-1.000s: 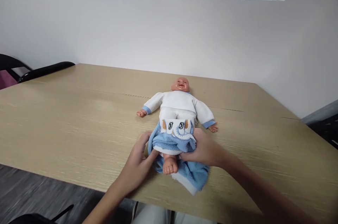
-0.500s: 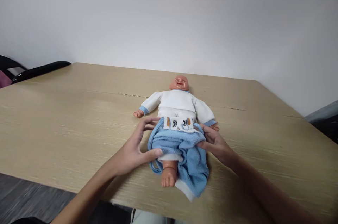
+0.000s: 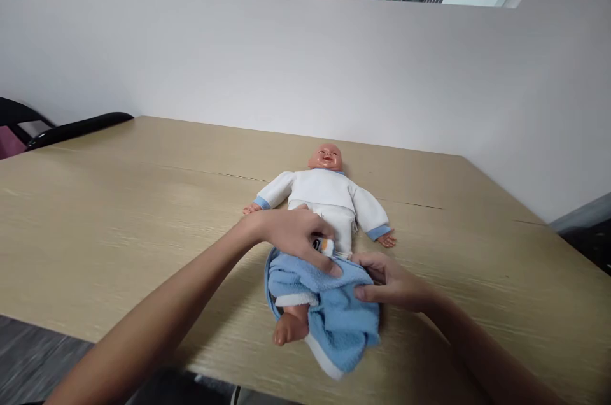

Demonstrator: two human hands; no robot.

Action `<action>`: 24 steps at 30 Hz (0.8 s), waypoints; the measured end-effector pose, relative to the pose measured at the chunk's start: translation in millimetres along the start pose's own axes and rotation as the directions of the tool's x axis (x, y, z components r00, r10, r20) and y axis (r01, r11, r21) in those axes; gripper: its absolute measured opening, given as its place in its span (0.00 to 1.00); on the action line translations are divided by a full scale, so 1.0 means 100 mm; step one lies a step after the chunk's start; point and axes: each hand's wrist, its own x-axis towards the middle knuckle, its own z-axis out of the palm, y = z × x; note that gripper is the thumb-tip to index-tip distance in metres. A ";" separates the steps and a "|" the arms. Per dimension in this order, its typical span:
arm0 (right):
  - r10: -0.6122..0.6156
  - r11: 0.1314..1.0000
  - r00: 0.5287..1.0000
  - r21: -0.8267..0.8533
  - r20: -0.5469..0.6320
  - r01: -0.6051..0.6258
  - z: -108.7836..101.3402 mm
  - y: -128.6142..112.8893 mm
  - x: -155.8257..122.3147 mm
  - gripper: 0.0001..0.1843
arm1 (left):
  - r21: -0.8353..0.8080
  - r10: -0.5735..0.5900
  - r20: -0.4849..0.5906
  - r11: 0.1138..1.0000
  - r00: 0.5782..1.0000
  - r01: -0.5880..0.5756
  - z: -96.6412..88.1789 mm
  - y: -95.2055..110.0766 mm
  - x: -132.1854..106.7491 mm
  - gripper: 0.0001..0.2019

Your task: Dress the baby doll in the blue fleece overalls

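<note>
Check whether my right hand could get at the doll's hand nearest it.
Probably yes: the doll's hand lies beyond your right hand, with nothing visible between them, though yours may first need to release the blue garment.

The bare left forearm [image 3: 179, 297] slants up from the lower left; the left hand [image 3: 296, 234] is palm down, fingers curled and partly hidden, thumb stretched toward the right hand [image 3: 389, 281]. That hand rests slightly lower, fingers bent, thumb apart, the bare right forearm [image 3: 465, 335] behind it at lower right.
</note>
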 end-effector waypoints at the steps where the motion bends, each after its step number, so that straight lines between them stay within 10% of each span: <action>1: -0.020 1.000 1.000 0.015 -0.006 0.020 0.01 -0.01 -0.01 0.23 | -0.089 0.035 0.062 0.996 0.997 -0.030 -0.02 -0.04 0.05 0.25; 9: 0.005 0.950 0.986 0.308 -0.165 0.047 0.12 -0.02 -0.05 0.29 | -0.466 0.218 0.138 0.875 0.966 -0.131 0.11 -0.26 0.33 0.17; 17: 0.094 0.986 0.991 0.127 0.097 -0.106 0.12 -0.14 -0.11 0.22 | -0.484 0.206 0.102 0.865 0.973 -0.132 0.17 -0.27 0.34 0.16; 24: -0.024 0.969 0.980 0.238 -0.196 0.071 0.10 0.03 -0.14 0.25 | -0.615 0.314 0.252 0.782 0.915 -0.099 0.12 -0.31 0.28 0.21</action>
